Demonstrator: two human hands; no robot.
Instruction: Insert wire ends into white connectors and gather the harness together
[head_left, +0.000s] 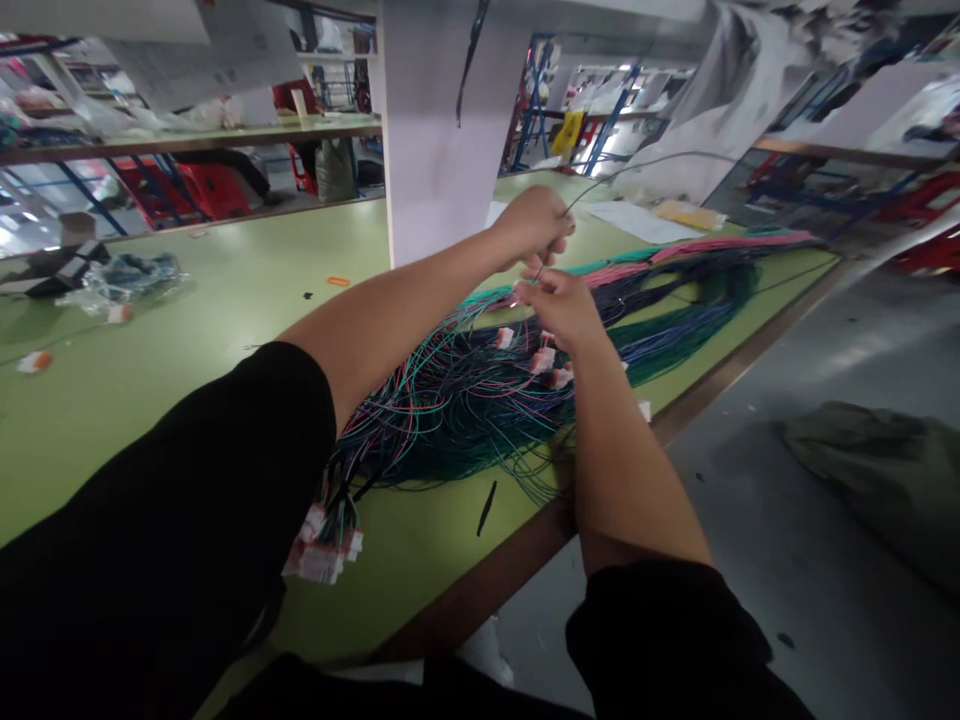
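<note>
My left hand (534, 222) is closed on a thin dark wire (600, 183), which runs off to the upper right. Just below it, my right hand (559, 305) is pinched near the same wire; a short length shows between the two hands. Both hands are above a large bundle of green, pink and dark blue wires (465, 420) lying along the table. White and orange connectors (543, 360) sit on the bundle under my right hand. More white connectors (322, 550) cluster at its near end, beside my left sleeve.
The green table (187, 400) has a brown front edge (480, 590). A white post (450, 130) rises behind my hands. A plastic-wrapped packet (139, 275), an orange clip (338, 281) and a loose connector (34, 362) lie left. Papers (637, 222) lie behind the bundle; dark cloth (877, 470) is on the floor.
</note>
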